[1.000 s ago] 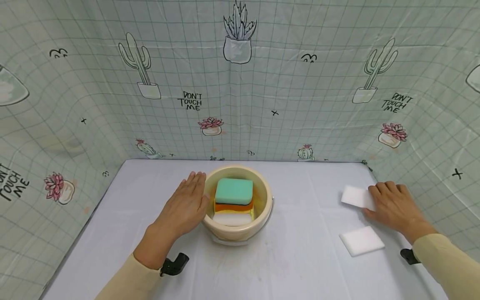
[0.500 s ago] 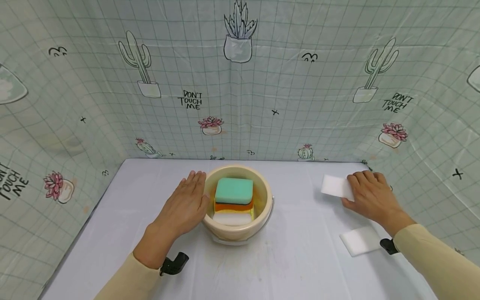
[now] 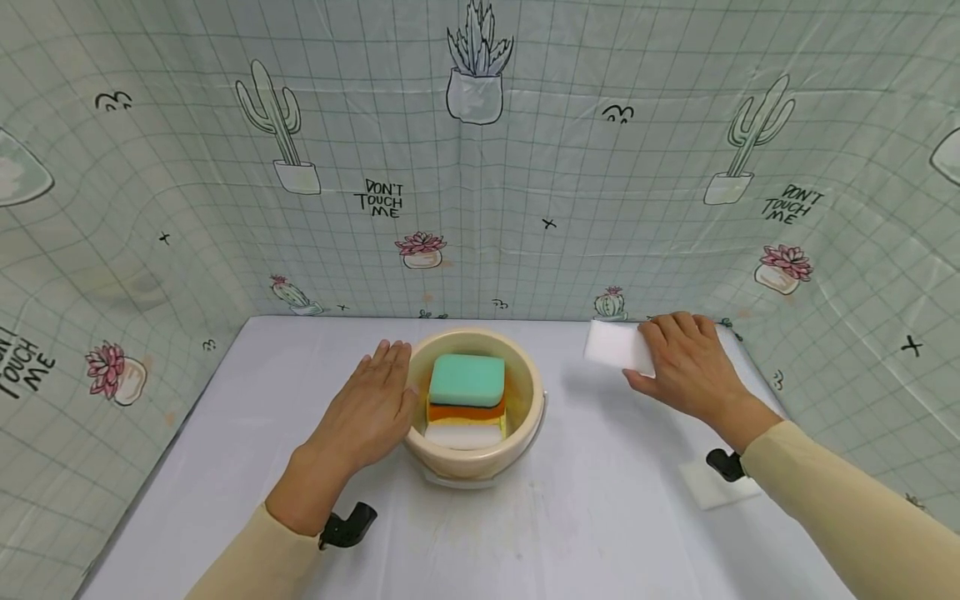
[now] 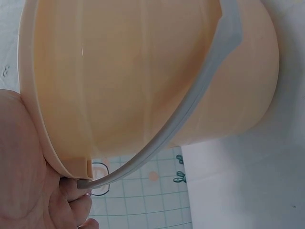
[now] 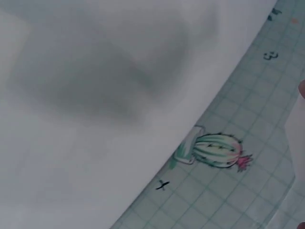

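A cream bucket [image 3: 450, 463] stands mid-table, holding a green sponge [image 3: 467, 380] on top of an orange-and-yellow layer [image 3: 465, 413] and a white sponge [image 3: 463, 437]. Against its left rim rests my left hand [image 3: 366, 408], fingers straight and together; the left wrist view has the palm beside the rim and the grey bail handle [image 4: 164, 131]. My right hand [image 3: 690, 367] pinches a white sponge pad [image 3: 617, 346] between thumb and fingers, raised over the table's back right. Only the pad's edge [image 5: 298, 138] and bits of fingertip show in the right wrist view.
Another white sponge pad [image 3: 707, 487] lies on the white tabletop [image 3: 585, 517], partly covered by the right wrist's black strap mount [image 3: 724, 465]. A gridded cactus-print curtain [image 3: 540, 167] encloses the table at the back and sides.
My right hand has carried the white sponge pad up and leftward from the table's right side toward the bucket. The left hand and the bucket have stayed in place.
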